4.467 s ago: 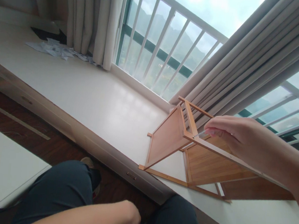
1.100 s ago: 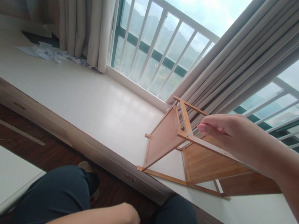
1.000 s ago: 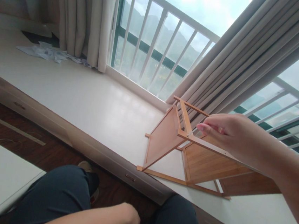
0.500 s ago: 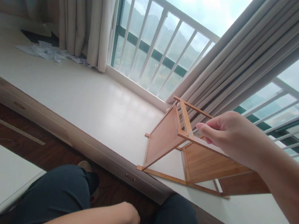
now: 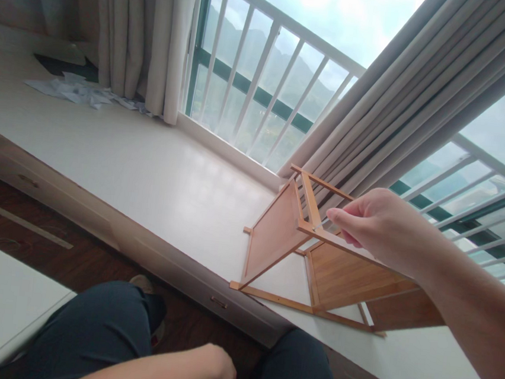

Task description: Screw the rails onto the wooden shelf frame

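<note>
A small wooden shelf frame (image 5: 275, 227) with panels and slim rails lies on its side on a white window-seat ledge (image 5: 160, 174). My right hand (image 5: 365, 221) is closed in a pinch just above the frame's upper corner. Some thin, pale thing seems to run from my fingertips to the joint there, but it is too small to name. My left hand (image 5: 219, 371) hangs low between my knees, well apart from the frame. Its fingers point downward and are mostly hidden at the bottom edge of the picture.
Crumpled white papers (image 5: 77, 89) lie at the ledge's far left, beside a grey curtain (image 5: 163, 44). Another curtain (image 5: 378, 94) drops behind the frame. White railings (image 5: 257, 77) cross the window. Drawers (image 5: 219, 301) line the ledge front; a white surface (image 5: 1, 296) stands lower left.
The whole view has shifted very slightly. My right hand keeps its pinch at the frame's corner, and my left hand stays low. The frame has not visibly moved on the ledge.
</note>
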The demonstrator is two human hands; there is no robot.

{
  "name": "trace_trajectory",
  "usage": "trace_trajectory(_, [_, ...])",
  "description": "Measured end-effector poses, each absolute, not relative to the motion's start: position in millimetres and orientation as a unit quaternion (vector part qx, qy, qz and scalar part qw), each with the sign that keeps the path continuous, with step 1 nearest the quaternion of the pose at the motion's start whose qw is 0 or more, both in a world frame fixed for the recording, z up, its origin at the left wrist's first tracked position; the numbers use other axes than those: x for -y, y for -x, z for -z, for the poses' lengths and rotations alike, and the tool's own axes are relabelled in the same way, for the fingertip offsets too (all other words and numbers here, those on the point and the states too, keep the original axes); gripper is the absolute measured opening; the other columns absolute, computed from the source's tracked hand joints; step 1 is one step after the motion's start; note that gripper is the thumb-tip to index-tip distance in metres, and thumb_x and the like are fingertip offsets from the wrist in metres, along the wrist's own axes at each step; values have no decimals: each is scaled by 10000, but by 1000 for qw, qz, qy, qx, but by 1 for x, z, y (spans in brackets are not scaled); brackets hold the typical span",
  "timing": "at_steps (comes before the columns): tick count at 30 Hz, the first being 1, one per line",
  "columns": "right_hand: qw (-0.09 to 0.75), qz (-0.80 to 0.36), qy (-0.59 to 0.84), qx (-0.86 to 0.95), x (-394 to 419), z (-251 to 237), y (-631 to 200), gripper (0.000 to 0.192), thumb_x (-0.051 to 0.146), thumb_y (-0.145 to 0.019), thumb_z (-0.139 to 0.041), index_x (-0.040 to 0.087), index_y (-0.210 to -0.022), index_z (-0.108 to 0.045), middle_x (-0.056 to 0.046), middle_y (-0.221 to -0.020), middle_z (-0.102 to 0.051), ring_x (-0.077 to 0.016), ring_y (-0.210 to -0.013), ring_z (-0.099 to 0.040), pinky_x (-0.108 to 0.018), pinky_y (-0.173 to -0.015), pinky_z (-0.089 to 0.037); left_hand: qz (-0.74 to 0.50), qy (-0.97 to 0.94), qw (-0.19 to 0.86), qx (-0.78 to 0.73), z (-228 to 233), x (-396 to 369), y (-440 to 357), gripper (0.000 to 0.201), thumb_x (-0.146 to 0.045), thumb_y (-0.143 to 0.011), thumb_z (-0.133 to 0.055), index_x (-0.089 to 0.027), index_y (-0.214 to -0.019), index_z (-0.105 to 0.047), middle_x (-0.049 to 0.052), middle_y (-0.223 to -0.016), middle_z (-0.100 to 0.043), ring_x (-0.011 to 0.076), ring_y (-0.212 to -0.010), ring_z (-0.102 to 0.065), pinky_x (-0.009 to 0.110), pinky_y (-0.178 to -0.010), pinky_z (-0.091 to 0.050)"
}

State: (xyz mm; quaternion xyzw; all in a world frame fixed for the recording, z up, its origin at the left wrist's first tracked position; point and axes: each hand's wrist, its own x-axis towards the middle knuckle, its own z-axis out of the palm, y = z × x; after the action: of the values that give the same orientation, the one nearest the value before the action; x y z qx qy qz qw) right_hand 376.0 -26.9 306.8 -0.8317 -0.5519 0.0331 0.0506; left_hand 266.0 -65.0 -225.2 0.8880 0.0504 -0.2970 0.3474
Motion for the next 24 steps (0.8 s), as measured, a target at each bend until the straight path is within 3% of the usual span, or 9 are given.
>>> trace_trajectory(3, [47,-46,831,553,26,-308,-376,567,467,-926,-593,204,-439,-472,-3,-445,-354,-126,-419,-366,-321,-469,-297,387,-871,299,-49,222,65,-268,546,-540,-686,-777,-258,-1147,-848,168,-1165,-817,458,-1131,-744,564,-894,-591])
trace_trajectory(8, [53,-34,834,548,24,-306,-377,547,451,-906,-593,205,-436,-459,13,-442,-315,-111,-415,-304,-325,-461,-211,354,-873,329,-62,218,64,-269,461,-547,-623,-828,-306,-1013,-872,143,-1114,-831,465,-1130,-744,592,-921,-582])
trace_trajectory(13, [60,-29,830,553,26,-305,-375,539,459,-908,-551,208,-441,-453,16,-417,-350,-114,-409,-346,-312,-478,-253,396,-867,296,-56,219,64,-271,571,-527,-681,-812,-293,-1203,-829,157,-1230,-801,448,-1183,-730,583,-971,-579])
trace_trajectory(24, [51,-13,785,617,30,-305,-384,414,475,-966,-515,211,-651,-573,11,-529,-501,-134,-494,-430,-302,-506,-256,402,-878,258,-32,220,64,-271,600,-437,-768,-708,-294,-1348,-757,142,-1297,-778,422,-1186,-737,540,-918,-604])
